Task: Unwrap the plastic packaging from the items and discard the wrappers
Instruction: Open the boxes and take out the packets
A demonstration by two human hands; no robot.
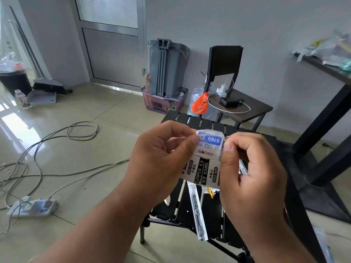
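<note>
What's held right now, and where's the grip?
Both hands hold the refill box: left hand pinches its upper left corner, right hand grips its right edge, thumb near the top.

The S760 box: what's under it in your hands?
Under the S760 box sits a white refill box marked 20PCS 0.5, gripped by the left hand and right hand. Fingers cover its sides; anything beneath is hidden.

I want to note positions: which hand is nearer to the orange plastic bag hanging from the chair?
Right. The right hand is below the orange bag, slightly to its right; the left hand is lower and further left. Both grip the refill box.
</note>
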